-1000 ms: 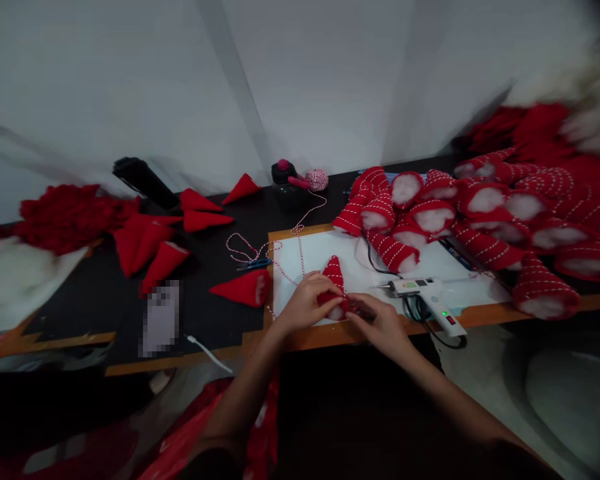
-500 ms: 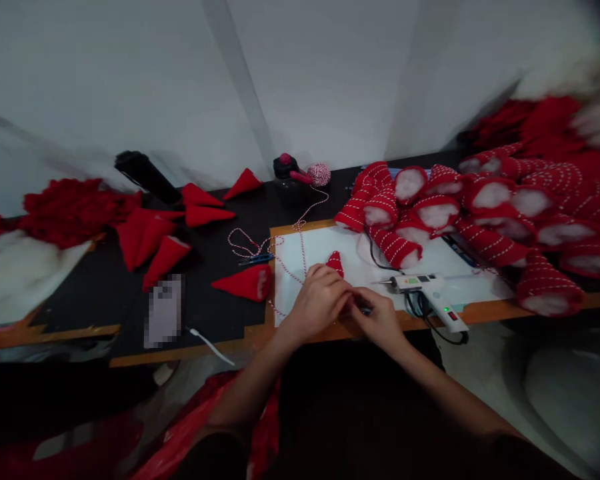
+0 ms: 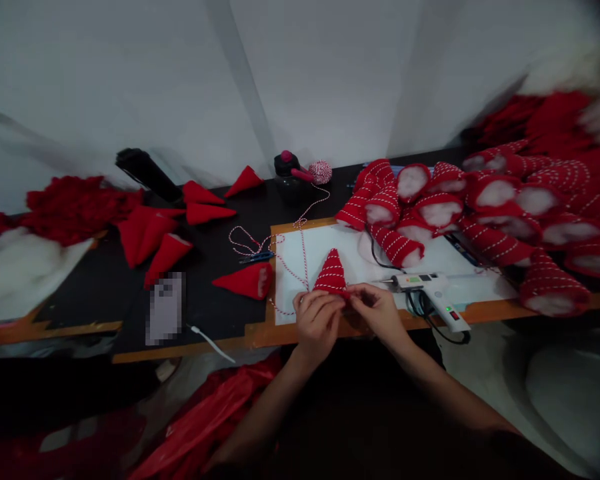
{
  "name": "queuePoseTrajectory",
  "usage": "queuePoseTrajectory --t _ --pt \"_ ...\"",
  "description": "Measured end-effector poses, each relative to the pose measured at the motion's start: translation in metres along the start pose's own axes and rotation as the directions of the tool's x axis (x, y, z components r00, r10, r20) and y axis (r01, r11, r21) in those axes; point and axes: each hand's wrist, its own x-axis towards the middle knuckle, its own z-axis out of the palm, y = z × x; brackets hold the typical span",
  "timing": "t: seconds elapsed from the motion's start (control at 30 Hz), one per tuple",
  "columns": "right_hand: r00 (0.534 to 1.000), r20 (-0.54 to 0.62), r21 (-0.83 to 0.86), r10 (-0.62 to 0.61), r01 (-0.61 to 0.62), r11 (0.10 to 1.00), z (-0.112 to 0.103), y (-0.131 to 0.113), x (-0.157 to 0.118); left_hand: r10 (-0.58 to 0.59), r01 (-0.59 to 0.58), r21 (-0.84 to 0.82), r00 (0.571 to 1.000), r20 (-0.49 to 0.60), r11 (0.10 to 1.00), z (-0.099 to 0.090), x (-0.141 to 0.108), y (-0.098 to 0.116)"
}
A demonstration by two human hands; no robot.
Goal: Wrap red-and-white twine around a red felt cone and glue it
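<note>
Both my hands hold a red felt cone (image 3: 331, 274) wrapped in red-and-white twine, with its tip pointing up and away from me. My left hand (image 3: 317, 321) grips the cone's base from the left, and my right hand (image 3: 377, 310) pinches it from the right. The fingers hide the cone's bottom edge. Both hands are over the front edge of a white board (image 3: 340, 241) with an orange wooden border (image 3: 300, 228). A loose length of the same twine (image 3: 303, 257) lies on the board just beyond my left hand.
A hot glue gun (image 3: 430, 292) lies to the right of my hands, beside a heap of stuffed, twine-wrapped cones (image 3: 495, 220). Left of the board are blue-handled scissors (image 3: 257, 257), plain red felt cones (image 3: 245, 281), a twine ball (image 3: 320, 172), and a black bottle (image 3: 147, 175).
The cone now stands upright and shows fully above my fingers, no longer partly behind my hands. My hands have shifted toward its base, and the view has tilted slightly.
</note>
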Motion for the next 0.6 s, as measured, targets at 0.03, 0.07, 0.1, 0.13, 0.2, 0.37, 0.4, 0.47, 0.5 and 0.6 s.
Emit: queuePoseTrajectory --t 0.03,0.07,0.1,0.13,0.2,0.37,0.4,0.47,0.5,0.6 --pt "1.000 0.003 -0.004 -0.004 0.004 1.000 0.000 0.000 0.000 -0.028 0.028 -0.009 0.999 -0.028 1.000 0.000 0.000 0.002" --pt "1.000 0.002 -0.015 -0.009 0.009 1.000 0.000 0.000 -0.001 -0.053 0.052 -0.017 0.997 -0.060 0.998 -0.001 0.001 0.004" --pt "1.000 -0.003 -0.030 -0.015 0.015 0.999 0.000 -0.001 -0.001 -0.074 0.072 -0.019 0.993 -0.089 0.997 -0.002 0.003 0.006" --pt "1.000 -0.008 -0.048 -0.020 0.020 0.999 0.000 -0.001 -0.002 -0.093 0.092 -0.015 0.990 -0.108 0.996 -0.003 0.006 0.008" --pt "0.999 -0.017 -0.077 -0.033 0.032 0.996 0.001 -0.001 -0.004 -0.129 0.131 0.017 0.986 -0.105 0.991 -0.005 0.013 0.011" --pt "0.997 -0.019 -0.088 -0.071 0.069 0.994 0.004 -0.003 -0.006 -0.132 0.132 0.066 0.991 -0.012 0.989 -0.002 0.031 0.012" --pt "0.998 -0.021 -0.083 -0.067 0.065 0.994 0.004 -0.003 -0.005 -0.111 0.111 0.059 0.994 -0.002 0.992 0.000 0.032 0.013" --pt "0.998 -0.025 -0.059 -0.051 0.050 0.997 0.004 -0.003 -0.004 -0.075 0.075 0.050 0.997 -0.009 0.996 0.003 0.030 0.014" --pt "0.999 -0.027 -0.036 -0.038 0.037 0.999 0.004 -0.003 -0.003 -0.062 0.063 0.052 0.998 -0.029 0.997 0.004 0.028 0.016" --pt "1.000 -0.021 0.055 0.020 -0.019 0.998 0.004 -0.001 0.000 -0.042 0.050 0.064 0.992 -0.123 0.997 0.008 0.016 0.019"
